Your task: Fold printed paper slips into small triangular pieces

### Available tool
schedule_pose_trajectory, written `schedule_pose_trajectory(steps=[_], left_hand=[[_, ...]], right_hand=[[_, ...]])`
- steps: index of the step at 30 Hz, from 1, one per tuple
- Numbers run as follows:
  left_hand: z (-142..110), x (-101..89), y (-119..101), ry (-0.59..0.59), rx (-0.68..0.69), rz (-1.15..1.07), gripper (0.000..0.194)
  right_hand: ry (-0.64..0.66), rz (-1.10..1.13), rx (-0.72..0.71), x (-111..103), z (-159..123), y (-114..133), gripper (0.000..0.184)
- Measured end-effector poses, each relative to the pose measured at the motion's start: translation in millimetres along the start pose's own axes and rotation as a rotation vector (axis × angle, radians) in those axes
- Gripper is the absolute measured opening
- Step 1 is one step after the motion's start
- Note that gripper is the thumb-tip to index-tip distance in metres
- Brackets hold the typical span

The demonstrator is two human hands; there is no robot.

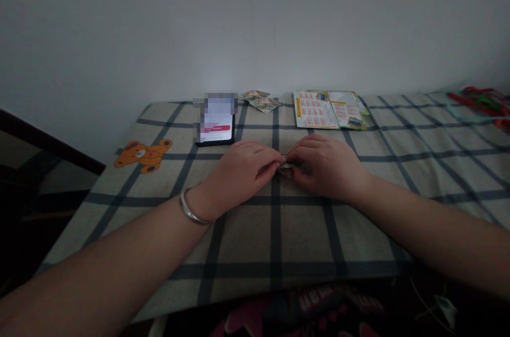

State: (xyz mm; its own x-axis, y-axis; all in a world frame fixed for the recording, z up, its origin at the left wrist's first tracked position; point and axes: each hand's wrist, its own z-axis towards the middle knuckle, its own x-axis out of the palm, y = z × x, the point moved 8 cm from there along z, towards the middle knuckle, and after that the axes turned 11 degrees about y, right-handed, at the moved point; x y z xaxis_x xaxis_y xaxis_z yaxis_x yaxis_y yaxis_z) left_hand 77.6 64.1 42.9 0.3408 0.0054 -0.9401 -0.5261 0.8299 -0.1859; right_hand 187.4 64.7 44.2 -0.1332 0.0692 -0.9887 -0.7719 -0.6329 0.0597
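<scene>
Both hands meet over the middle of the checked tablecloth, pinching one small piece of what looks like folded printed paper (286, 166). My left hand (249, 167), with a silver bangle at its wrist, grips the left end between thumb and fingers. On the opposite end, my right hand (324, 164) is closed the same way. Most of the paper is hidden by the fingers, so its full shape cannot be made out. Just beyond my left hand lies a phone (217, 120) with its screen lit.
Two small printed paper pieces (263, 102) lie by the wall. Printed sheets (319, 110) rest right of them. An orange bear cutout (143, 156) is at left on the checked tablecloth (247, 241). Red and green items (484, 103) sit far right.
</scene>
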Motion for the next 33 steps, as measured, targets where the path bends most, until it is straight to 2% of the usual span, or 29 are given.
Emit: schedule_pose_trajectory(steps=[4,13,24,33], left_hand=[[-1,1.2,-1,0.005,0.007,0.031,0.021],[-1,4.1,2,0.023,-0.021,0.022,0.016],[1,3.1,0,0.082,-0.030,0.053,0.016],[0,4.9,-4,0.089,0.016,0.083,0.015]], right_hand=[[-0.010,-0.017,0.023,1,0,-1,0.021],[-0.033,0.076,0.002,4,3,-5,0.017],[0.024,0.247,0.022,8,7,-17,0.012],[0.075,0.199,-0.023,1,2,-24,0.010]])
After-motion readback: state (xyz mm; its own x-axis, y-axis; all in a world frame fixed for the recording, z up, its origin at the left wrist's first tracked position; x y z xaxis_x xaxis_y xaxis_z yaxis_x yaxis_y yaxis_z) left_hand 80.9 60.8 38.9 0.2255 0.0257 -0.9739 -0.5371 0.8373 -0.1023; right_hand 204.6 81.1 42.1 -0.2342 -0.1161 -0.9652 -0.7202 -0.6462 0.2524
